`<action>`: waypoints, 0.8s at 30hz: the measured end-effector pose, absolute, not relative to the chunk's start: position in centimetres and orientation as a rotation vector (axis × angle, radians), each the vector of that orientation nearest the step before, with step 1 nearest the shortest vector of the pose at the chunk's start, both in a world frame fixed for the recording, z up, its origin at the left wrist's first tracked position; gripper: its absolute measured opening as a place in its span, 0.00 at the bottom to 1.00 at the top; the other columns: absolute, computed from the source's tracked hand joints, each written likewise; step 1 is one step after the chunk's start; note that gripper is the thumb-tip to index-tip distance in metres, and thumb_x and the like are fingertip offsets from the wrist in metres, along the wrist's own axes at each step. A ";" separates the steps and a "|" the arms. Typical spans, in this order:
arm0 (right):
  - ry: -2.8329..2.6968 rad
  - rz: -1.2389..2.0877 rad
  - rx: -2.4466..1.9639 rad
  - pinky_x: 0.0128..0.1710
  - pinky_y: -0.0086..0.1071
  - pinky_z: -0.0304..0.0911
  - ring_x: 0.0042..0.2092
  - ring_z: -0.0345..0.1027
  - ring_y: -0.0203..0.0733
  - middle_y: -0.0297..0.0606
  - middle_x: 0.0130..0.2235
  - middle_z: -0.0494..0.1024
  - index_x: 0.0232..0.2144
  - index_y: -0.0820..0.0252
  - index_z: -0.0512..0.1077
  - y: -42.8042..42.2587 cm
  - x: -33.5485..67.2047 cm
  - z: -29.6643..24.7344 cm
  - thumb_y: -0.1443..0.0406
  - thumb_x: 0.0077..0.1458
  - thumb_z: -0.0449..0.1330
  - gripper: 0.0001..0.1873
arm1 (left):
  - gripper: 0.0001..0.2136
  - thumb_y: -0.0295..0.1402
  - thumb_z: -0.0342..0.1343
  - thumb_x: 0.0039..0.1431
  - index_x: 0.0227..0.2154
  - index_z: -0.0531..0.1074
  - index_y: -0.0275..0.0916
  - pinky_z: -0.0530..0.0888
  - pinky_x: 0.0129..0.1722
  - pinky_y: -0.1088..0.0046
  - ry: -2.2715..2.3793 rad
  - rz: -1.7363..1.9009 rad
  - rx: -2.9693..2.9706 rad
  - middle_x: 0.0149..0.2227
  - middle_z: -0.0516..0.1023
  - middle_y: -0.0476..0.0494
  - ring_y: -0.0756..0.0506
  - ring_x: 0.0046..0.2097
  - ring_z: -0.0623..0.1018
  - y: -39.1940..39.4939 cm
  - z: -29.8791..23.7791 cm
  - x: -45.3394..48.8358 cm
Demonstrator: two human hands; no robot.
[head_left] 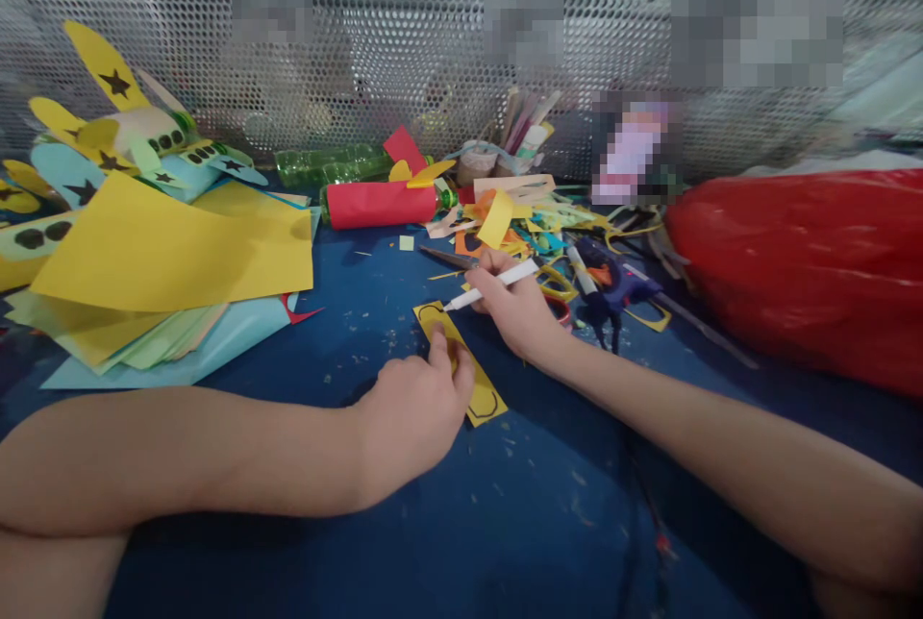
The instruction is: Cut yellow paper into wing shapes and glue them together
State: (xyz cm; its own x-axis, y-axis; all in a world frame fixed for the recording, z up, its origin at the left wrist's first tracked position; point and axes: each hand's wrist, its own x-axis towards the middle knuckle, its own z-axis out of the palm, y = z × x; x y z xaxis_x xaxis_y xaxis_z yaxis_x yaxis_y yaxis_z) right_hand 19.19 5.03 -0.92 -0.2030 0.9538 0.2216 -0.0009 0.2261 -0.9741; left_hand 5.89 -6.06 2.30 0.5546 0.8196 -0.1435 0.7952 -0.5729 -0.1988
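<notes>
A strip of yellow paper [485, 400] lies slantwise on the blue tabletop, with curved black lines drawn near both ends. My left hand [422, 398] rests on it, index finger and thumb stretched out and pressing the strip flat, the other fingers partly curled. My right hand [515, 307] pinches a white marker pen [490, 284], whose tip touches the strip's far end beside a black curve. Just behind my right hand, the dark blades of scissors [448, 258] point left; the rest of them is partly hidden.
At left are stacked coloured paper sheets [180, 254] and paper-covered bottle planes [151, 134]. Behind stand a red-wrapped bottle [379, 204] and a green bottle [324, 164]. Paper scraps [505, 215] and a blue glue gun [624, 284] lie right of centre, near a red plastic bag [808, 263].
</notes>
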 end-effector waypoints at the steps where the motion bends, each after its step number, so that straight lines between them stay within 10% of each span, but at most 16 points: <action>1: -1.409 1.217 -0.926 0.18 0.28 0.41 0.18 0.42 0.29 0.23 0.16 0.51 0.20 0.56 0.54 5.0 19.1 -0.8 0.66 0.50 0.60 0.17 | 0.25 0.25 0.46 0.60 0.61 0.58 0.26 0.77 0.24 0.68 -1.383 0.335 -2.668 0.60 0.61 0.14 0.43 0.30 0.80 -6.1 2.3 5.9; 7: -1.174 1.324 -0.890 0.18 0.28 0.45 0.18 0.41 0.29 0.22 0.15 0.49 0.20 0.55 0.54 5.4 18.8 -0.4 0.53 0.53 0.61 0.23 | 0.25 0.23 0.44 0.60 0.61 0.56 0.26 0.74 0.20 0.71 -1.322 0.201 -2.586 0.58 0.64 0.17 0.47 0.27 0.78 -6.2 2.3 5.6; 12: -1.146 1.317 -0.861 0.20 0.28 0.49 0.20 0.46 0.30 0.24 0.18 0.54 0.21 0.55 0.56 5.8 18.9 -0.4 0.51 0.50 0.63 0.23 | 0.12 0.27 0.40 0.65 0.42 0.69 0.32 0.71 0.25 0.70 -1.285 -0.129 -2.743 0.27 0.73 0.42 0.44 0.28 0.76 -2.9 3.4 4.5; 15: -1.148 1.271 -0.777 0.22 0.28 0.51 0.22 0.50 0.31 0.25 0.19 0.59 0.23 0.55 0.59 5.5 19.0 -0.3 0.56 0.52 0.61 0.16 | 0.09 0.36 0.46 0.63 0.39 0.66 0.35 0.71 0.31 0.69 -1.611 -0.588 -2.723 0.29 0.72 0.45 0.46 0.30 0.74 0.7 3.5 3.0; 24: -1.500 1.093 -0.830 0.27 0.29 0.54 0.25 0.58 0.33 0.27 0.22 0.67 0.27 0.55 0.62 4.1 19.0 0.1 0.64 0.56 0.57 0.07 | 0.10 0.20 0.40 0.54 0.36 0.60 0.37 0.67 0.47 0.67 -1.761 -1.206 -2.816 0.39 0.69 0.42 0.48 0.42 0.69 5.8 0.6 0.6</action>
State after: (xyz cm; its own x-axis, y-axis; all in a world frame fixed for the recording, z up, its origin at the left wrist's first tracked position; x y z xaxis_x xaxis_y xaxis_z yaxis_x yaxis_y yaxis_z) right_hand 18.97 4.12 0.08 -0.2054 0.9167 0.3427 -0.0453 0.3409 -0.9390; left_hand 0.65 5.83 0.58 0.2978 0.8946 0.3330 0.6340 -0.4462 0.6316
